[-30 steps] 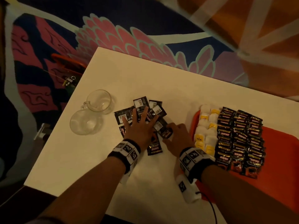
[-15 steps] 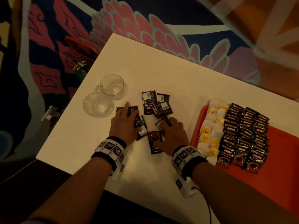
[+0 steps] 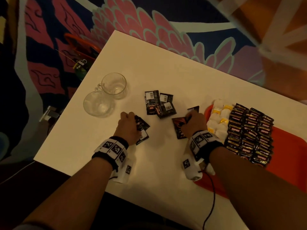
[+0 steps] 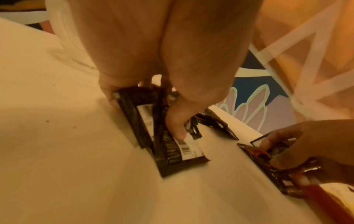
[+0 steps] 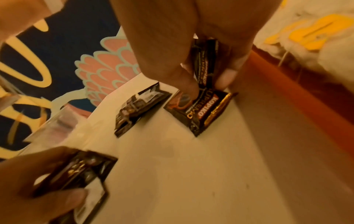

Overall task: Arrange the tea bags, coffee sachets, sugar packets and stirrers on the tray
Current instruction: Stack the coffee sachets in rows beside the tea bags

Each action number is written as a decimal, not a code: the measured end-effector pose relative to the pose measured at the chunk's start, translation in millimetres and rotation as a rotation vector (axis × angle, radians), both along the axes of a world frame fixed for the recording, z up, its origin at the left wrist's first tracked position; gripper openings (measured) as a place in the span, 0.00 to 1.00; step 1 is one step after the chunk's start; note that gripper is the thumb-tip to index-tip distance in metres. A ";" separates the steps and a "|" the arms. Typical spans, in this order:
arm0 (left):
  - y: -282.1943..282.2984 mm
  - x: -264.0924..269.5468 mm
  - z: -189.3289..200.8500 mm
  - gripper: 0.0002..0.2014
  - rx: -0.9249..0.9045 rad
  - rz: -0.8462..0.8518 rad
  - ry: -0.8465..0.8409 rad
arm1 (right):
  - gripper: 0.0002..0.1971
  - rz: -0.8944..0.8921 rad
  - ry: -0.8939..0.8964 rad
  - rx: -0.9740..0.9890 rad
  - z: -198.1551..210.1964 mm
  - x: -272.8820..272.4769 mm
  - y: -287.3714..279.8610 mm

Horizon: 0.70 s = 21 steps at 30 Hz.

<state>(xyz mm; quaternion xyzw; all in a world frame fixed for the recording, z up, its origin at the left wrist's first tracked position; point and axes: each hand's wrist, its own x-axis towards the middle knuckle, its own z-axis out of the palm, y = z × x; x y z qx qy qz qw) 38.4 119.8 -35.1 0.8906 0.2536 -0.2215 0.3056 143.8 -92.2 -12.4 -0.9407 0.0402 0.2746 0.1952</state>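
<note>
Item, tray (image 3: 285, 146): orange, at the table's right edge. It already carried a column of white tea bags (image 3: 217, 120) with yellow tags and, beside them, tight overlapping rows of dark coffee sachets (image 3: 249, 130). I judged the coffee and tea sections well advanced; I saw no sugar packets or stirrers anywhere in view.

Item, loose sachets (image 3: 159, 105): a small overlapping cluster lay mid-table, untouched, between my two hands and well apart from the tray.

Item, left hand (image 3: 127, 127): fingers curled over a few sachets (image 4: 172, 144) gathered on the table, thumb pressed on the top one, the other fingers closed against the stack's far edge.

Item, right hand (image 3: 192, 125): just beside the tray rim, thumb and fingers pinching sachets (image 5: 201, 106) lying on the table.

Remaining, by my estimate: both handfuls and the middle cluster had yet to go onto the tray.

Item, glass mugs (image 3: 106, 95): two, touching, left of the sachets, clear of my path to the tray. Patterned carpet (image 3: 149, 22) lay beyond the table (image 3: 166, 67).
</note>
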 end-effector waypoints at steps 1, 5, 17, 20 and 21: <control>0.0 2.1 0.8 0.25 -0.052 0.019 -0.025 | 0.19 -0.022 0.000 -0.010 0.3 6.3 -1.4; -0.4 29.4 10.1 0.22 -0.223 0.139 -0.133 | 0.21 0.010 -0.001 -0.048 0.6 28.6 3.4; -43.5 115.9 4.1 0.47 -0.068 0.217 0.085 | 0.24 -0.246 0.169 0.386 2.8 38.8 56.7; -53.1 107.7 2.5 0.34 -0.046 0.110 0.068 | 0.35 -0.320 0.211 0.509 2.7 37.1 58.3; -56.6 104.5 2.7 0.31 -0.056 0.094 0.036 | 0.38 -0.322 0.205 0.529 1.9 36.4 58.1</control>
